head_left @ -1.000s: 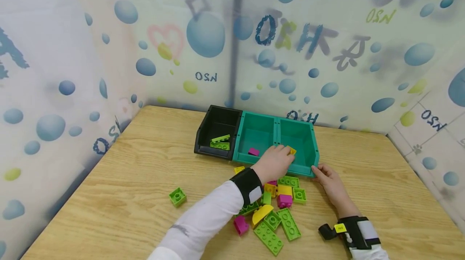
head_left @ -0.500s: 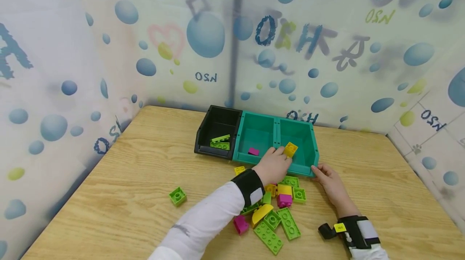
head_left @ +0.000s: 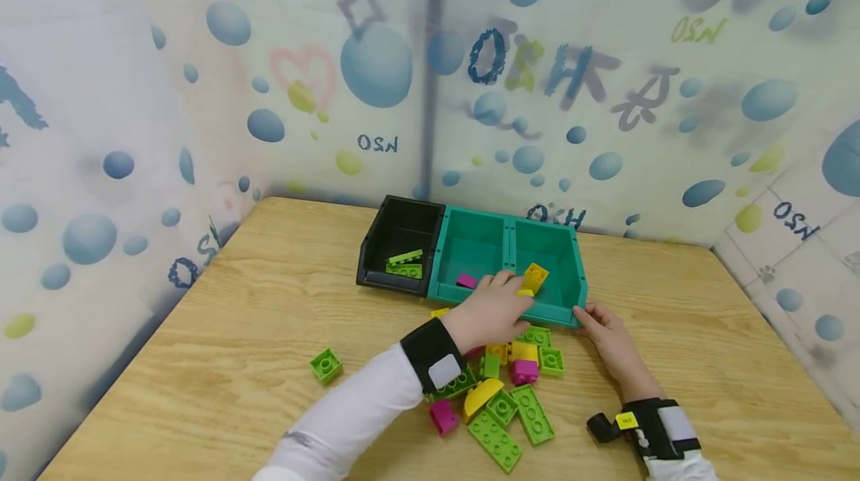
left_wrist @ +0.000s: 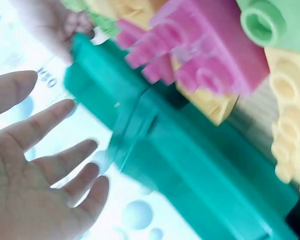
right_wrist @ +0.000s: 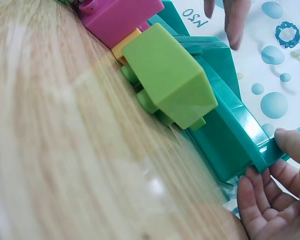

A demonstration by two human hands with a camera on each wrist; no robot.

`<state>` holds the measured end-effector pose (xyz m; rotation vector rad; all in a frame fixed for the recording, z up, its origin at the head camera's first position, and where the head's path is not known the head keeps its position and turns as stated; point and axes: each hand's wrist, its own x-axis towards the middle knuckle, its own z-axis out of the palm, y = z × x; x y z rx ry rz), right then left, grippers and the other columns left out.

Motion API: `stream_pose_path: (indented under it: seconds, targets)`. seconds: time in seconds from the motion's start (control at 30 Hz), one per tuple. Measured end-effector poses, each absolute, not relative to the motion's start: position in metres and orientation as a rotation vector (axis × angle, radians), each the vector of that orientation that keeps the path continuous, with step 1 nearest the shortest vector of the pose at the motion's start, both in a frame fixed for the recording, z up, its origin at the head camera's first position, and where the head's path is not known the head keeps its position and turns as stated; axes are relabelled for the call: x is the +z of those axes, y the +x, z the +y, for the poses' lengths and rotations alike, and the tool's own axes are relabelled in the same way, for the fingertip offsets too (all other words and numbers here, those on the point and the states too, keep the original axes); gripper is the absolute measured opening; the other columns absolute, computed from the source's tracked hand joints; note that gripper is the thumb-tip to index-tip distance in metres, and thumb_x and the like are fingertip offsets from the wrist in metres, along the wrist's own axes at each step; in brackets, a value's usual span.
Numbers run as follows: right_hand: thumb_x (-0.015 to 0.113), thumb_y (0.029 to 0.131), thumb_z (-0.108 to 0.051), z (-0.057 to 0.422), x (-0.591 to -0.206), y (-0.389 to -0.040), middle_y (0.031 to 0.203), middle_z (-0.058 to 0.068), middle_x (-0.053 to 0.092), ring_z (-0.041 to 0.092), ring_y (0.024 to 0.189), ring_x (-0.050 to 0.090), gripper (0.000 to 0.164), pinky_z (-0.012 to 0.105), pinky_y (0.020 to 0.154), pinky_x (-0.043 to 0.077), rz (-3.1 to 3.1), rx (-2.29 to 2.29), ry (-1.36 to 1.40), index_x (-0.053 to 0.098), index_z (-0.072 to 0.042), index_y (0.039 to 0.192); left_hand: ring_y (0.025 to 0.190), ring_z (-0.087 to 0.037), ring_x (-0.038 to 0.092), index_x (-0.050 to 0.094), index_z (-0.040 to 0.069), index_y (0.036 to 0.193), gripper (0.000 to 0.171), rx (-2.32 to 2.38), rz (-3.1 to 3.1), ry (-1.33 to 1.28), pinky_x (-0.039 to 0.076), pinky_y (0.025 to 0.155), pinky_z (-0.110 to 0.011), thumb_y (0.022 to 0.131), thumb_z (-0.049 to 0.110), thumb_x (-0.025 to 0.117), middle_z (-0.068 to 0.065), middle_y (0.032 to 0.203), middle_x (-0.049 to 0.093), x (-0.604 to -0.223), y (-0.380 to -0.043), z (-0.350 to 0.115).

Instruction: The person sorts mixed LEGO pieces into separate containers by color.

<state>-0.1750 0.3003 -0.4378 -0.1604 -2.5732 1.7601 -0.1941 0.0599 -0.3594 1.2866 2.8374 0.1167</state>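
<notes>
My left hand (head_left: 492, 309) hovers over the front of the teal bins, its fingers spread and nothing between them, as the left wrist view shows. Just beyond its fingers a yellow toy brick (head_left: 535, 275) lies in the right teal bin (head_left: 563, 253), with more yellow beside it. At that bin's front right corner my right hand (head_left: 610, 339) pinches the rim between thumb and fingers. A magenta brick (head_left: 466, 281) sits in the middle teal bin (head_left: 473, 238). Two thin green bricks (head_left: 404, 270) lie in the black bin (head_left: 396, 231) on the left.
In front of the bins lies a loose pile of toy bricks: long green bricks (head_left: 495, 440), a rounded yellow brick (head_left: 483, 397) and magenta bricks (head_left: 443, 417) among them. One green brick (head_left: 326, 366) lies apart on the left of the wooden table (head_left: 228, 331). A printed curtain stands behind.
My left hand has let go of the yellow brick in the right teal bin and drawn back to the left, its fingers spreading. My right hand keeps its grip on the rim.
</notes>
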Motion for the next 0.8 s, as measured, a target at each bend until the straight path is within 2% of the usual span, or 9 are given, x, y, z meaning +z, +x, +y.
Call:
stream_pose_path:
  seconds: [0.13,0.23,0.5,0.8]
  targets:
    - [0.047,0.1,-0.034,0.301,-0.438,-0.175,0.098,0.0,0.056,-0.003,0.086,0.051,0.03,0.016,0.076,0.047,-2.578,1.765,-0.162,0.056,-0.005,0.1,0.117,-0.02,0.049,0.06,0.019,0.124,0.033,0.205,2.85,1.29,0.041,0.098,-0.035,0.096,0.036,0.053,-0.002,0.127,0.057,-0.351,-0.186,0.044]
    - [0.047,0.099,-0.034,0.301,-0.438,-0.175,0.098,-0.001,0.056,-0.003,0.086,0.051,0.031,0.016,0.076,0.047,-2.582,1.759,-0.163,0.056,-0.004,0.101,0.106,-0.017,0.054,0.061,0.017,0.123,0.033,0.263,2.849,1.276,0.045,0.091,-0.031,0.096,0.035,0.054,0.0,0.12,0.061,-0.346,-0.181,0.033]
    - [0.048,0.1,-0.032,0.301,-0.438,-0.174,0.092,-0.01,0.054,-0.003,0.084,0.052,0.033,0.017,0.075,0.048,-2.575,1.764,-0.165,0.055,0.0,0.102,0.108,-0.019,0.058,0.061,0.013,0.123,0.035,0.337,2.872,1.229,0.047,0.092,-0.035,0.096,0.034,0.055,-0.003,0.119,0.063,-0.337,-0.166,0.0]
    - [0.047,0.1,-0.033,0.301,-0.438,-0.176,0.092,-0.01,0.053,-0.002,0.084,0.053,0.036,0.017,0.076,0.048,-2.589,1.741,-0.172,0.053,0.003,0.103,0.11,-0.025,0.056,0.062,0.01,0.12,0.035,0.428,2.884,1.154,0.046,0.093,-0.042,0.093,0.033,0.06,-0.007,0.118,0.063,-0.341,-0.158,-0.034]
